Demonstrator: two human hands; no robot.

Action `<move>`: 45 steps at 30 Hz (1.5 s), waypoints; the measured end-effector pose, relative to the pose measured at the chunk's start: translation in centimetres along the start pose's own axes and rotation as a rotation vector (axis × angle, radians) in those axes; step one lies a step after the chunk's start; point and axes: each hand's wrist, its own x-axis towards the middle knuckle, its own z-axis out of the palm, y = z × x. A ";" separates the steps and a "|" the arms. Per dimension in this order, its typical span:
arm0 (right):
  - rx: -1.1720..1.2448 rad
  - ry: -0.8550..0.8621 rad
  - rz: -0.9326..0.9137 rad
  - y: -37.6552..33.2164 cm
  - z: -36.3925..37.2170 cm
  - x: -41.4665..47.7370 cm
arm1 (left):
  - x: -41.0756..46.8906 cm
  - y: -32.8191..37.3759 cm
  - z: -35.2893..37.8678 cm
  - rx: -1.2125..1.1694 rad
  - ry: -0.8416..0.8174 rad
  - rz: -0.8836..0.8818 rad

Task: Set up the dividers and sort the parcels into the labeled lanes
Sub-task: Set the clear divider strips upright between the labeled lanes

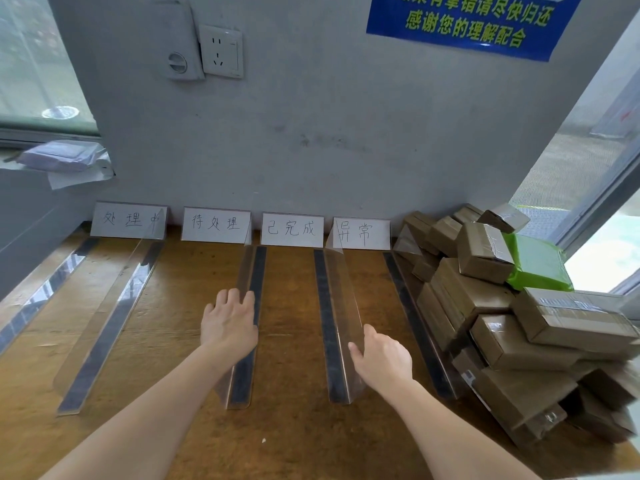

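Left hand: our left hand (230,323) lies flat, fingers straight and close together, palm down on the middle divider (258,271), covering part of its clear wall about halfway along.
Right hand: our right hand (382,360) is loosely spread at the near half of the fourth divider (341,289). The thumb and forefinger touch the upper edge of its clear wall, but we cannot tell whether they pinch it.
Dividers: we see five clear dividers with dark base strips, running from the near edge toward the far wall. The second divider (110,323) and the far-left divider (46,289) lie to the left. The rightmost divider (407,299) lies just beside the parcels.
Label cards: four handwritten label cards (292,230) stand in a row against the far wall, one at the far end of each lane.
Parcels: the brown parcels (485,299) are heaped on the right, beyond the rightmost divider. A green parcel (536,265) lies at the far right of the heap.
Table: everything rests on a worn wooden table (294,393).
Surroundings: on the grey wall above we see a white socket (221,51) and a blue sign (467,26). A plastic-wrapped bundle (62,155) sits on the sill at the far left.
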 end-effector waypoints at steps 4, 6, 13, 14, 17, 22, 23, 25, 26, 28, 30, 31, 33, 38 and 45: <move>0.007 -0.013 -0.012 -0.1 -0.1 0.0 | 0.1 0.9 -0.3 0.020 -0.004 0.039; 0.015 -0.021 -0.023 -0.1 -0.2 0.0 | 0.1 1.4 -0.3 0.019 -0.004 0.062; 0.090 -0.062 -0.045 0.5 -0.4 -0.7 | 0.3 5.1 -0.4 0.013 -0.009 0.188; 0.097 -0.070 -0.049 0.7 -0.4 -0.8 | 0.3 5.9 -0.3 0.017 -0.009 0.208; 0.127 -0.091 -0.066 1.3 -0.5 -1.2 | 0.4 8.1 -0.3 0.032 -0.006 0.260; 0.165 -0.119 -0.089 2.3 -0.5 -1.9 | 0.1 11.6 0.0 0.020 -0.025 0.294; 0.168 -0.123 -0.100 2.6 -0.5 -2.0 | 0.0 12.1 0.1 0.013 -0.031 0.298; 0.161 -0.130 -0.118 3.1 -0.6 -2.3 | -0.1 13.2 0.4 0.000 -0.047 0.305; 0.159 -0.137 -0.125 3.4 -0.6 -2.5 | -0.1 13.8 0.6 -0.005 -0.055 0.308; 0.166 -0.157 -0.141 3.9 -0.4 -2.7 | -0.1 14.7 1.0 -0.022 -0.074 0.304; 0.164 -0.176 -0.161 4.3 -0.1 -2.8 | 0.0 15.6 1.4 -0.055 -0.099 0.281; 0.163 -0.186 -0.172 4.4 0.0 -2.8 | 0.0 16.0 1.6 -0.073 -0.117 0.267; 0.167 -0.198 -0.187 4.7 0.3 -2.7 | 0.0 16.7 1.9 -0.110 -0.164 0.226; 0.178 -0.194 -0.218 4.8 0.8 -2.4 | 0.2 17.9 2.6 -0.205 -0.304 0.097; 0.122 -0.171 -0.250 4.7 0.8 -1.7 | 0.8 18.2 3.2 -0.376 -0.373 0.028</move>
